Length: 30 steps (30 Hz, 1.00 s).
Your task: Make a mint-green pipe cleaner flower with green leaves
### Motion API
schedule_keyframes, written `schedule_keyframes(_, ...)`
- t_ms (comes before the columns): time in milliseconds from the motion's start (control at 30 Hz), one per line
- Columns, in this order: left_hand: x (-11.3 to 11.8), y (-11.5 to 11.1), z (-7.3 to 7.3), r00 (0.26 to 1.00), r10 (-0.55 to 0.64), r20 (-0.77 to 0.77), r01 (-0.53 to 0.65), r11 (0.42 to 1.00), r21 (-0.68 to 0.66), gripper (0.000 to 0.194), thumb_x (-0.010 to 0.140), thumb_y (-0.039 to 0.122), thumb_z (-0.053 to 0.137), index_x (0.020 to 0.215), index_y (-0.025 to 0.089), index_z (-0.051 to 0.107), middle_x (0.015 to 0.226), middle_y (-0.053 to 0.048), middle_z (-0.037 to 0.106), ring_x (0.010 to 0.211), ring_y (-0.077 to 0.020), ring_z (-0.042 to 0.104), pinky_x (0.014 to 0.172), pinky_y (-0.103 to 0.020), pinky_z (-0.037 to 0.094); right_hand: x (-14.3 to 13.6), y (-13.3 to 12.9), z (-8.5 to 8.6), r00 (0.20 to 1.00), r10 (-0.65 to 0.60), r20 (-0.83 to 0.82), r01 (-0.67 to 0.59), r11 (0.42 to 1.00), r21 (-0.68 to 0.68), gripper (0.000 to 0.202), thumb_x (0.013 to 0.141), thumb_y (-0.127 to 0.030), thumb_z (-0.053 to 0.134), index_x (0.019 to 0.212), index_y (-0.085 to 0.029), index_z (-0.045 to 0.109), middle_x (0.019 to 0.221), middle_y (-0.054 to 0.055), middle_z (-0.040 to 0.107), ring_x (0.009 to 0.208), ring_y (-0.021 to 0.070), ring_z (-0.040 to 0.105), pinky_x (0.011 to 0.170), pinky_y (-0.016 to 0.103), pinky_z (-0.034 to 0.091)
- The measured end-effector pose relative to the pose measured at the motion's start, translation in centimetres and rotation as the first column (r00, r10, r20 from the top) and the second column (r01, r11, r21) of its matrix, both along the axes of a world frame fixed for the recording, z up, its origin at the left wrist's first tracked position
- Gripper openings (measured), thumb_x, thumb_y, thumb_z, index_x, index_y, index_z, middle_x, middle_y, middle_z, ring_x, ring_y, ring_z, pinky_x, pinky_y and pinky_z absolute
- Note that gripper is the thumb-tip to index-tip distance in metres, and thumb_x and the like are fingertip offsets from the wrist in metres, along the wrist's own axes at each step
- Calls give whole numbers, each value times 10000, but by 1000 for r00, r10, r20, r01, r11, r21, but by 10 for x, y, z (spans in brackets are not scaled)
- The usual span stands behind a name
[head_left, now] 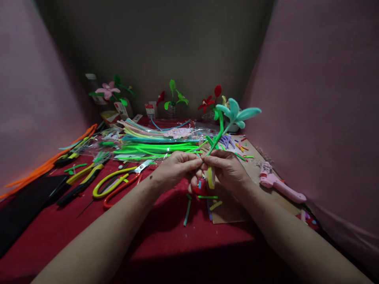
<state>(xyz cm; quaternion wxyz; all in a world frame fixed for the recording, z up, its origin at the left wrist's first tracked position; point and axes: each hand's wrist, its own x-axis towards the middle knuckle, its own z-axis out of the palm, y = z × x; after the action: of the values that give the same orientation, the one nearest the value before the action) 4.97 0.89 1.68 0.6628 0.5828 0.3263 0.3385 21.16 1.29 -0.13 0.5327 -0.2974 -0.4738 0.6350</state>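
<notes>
A pipe-cleaner flower [235, 112] with pale turquoise petals and a green stem leans up to the right above the table. My left hand [177, 167] is closed, thumb and fingers pinching the low end of the stem. Around the stem just above, my right hand [227, 167] is closed as well, its fingertips meeting those of the left. A roll of yellowish tape [211, 178] hangs under the right fingers; how it is held is hidden. Green leaf pieces [221, 122] stand along the stem. Below the hands lie short pipe-cleaner cuttings [187, 213].
Scissors [114, 183] and pliers [84, 181] lie left on the red cloth [160, 236]. Green pipe cleaners [156, 149] and plastic-wrapped bundles lie beyond the hands. A pink glue gun [281, 185] rests right, by a cardboard sheet [231, 209]. Finished flowers [107, 90] stand at the back.
</notes>
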Motion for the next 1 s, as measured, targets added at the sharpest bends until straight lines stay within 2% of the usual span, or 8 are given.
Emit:
schedule_keyframes(67, -2, 2, 7, 976, 167, -141, -144, 977, 159, 262, 762, 386, 600, 733, 127, 570, 548, 11, 572, 391, -77, 502, 352, -174, 375, 0, -1, 0, 997, -31, 72, 32, 999, -14, 182, 564, -250, 776, 540, -153, 624, 521, -25, 557, 484, 78, 465, 495, 226, 372)
schedule_keyframes(133, -3, 2, 11, 932, 314, -179, -260, 927, 269, 230, 730, 357, 639, 769, 145, 557, 540, 46, 531, 388, -51, 448, 357, -157, 323, -1, -2, -3, 992, -27, 126, 32, 999, -36, 199, 553, -254, 785, 535, -143, 620, 498, -35, 527, 460, 62, 426, 465, 216, 330)
schedule_keyframes(167, -2, 2, 11, 924, 340, -174, -284, 917, 281, 228, 701, 333, 669, 774, 154, 547, 531, 62, 505, 392, -42, 423, 368, -152, 305, -3, -3, -5, 990, 3, 142, 5, 999, -53, 200, 553, -256, 786, 541, -139, 624, 493, -35, 525, 457, 62, 424, 462, 216, 322)
schedule_keyframes(367, 3, 0, 3, 939, 294, -180, -254, 943, 216, 252, 619, 268, 717, 576, 132, 510, 497, 54, 435, 444, -36, 359, 421, -173, 250, -11, -7, -12, 972, 199, 122, -175, 967, -185, 170, 506, -192, 794, 625, -133, 688, 578, -8, 618, 530, 99, 520, 556, 249, 390)
schedule_keyframes(533, -3, 1, 7, 950, 234, -209, -198, 964, 180, 241, 636, 302, 706, 556, 130, 557, 446, 50, 393, 401, -41, 286, 393, -207, 158, -11, -9, -10, 961, 258, 98, -238, 954, -182, 172, 545, -173, 773, 708, -147, 723, 635, 6, 649, 585, 112, 557, 621, 266, 415)
schedule_keyframes(633, -7, 2, 9, 953, 202, -224, -158, 967, 200, 223, 652, 290, 691, 551, 131, 571, 456, 47, 386, 410, -42, 274, 395, -212, 157, -10, -8, -14, 960, 233, 152, -213, 967, -140, 158, 582, -181, 760, 734, -157, 727, 668, 6, 657, 596, 108, 551, 615, 257, 408)
schedule_keyframes(767, -9, 0, 10, 946, 218, -240, -154, 954, 258, 142, 651, 262, 682, 606, 132, 644, 488, 25, 474, 430, -58, 360, 396, -201, 223, -9, -7, -18, 957, 159, 243, -136, 985, -110, 200, 586, -208, 771, 774, -166, 719, 651, -16, 635, 572, 98, 521, 579, 245, 389)
schedule_keyframes(1000, -14, -7, 25, 984, 72, -160, -48, 988, 150, 73, 594, 172, 703, 654, 131, 695, 531, -7, 572, 513, -119, 530, 420, -200, 344, -9, -13, -15, 949, 287, 128, -272, 954, -124, 181, 553, -186, 788, 721, -167, 724, 636, -12, 633, 534, 85, 515, 548, 240, 384)
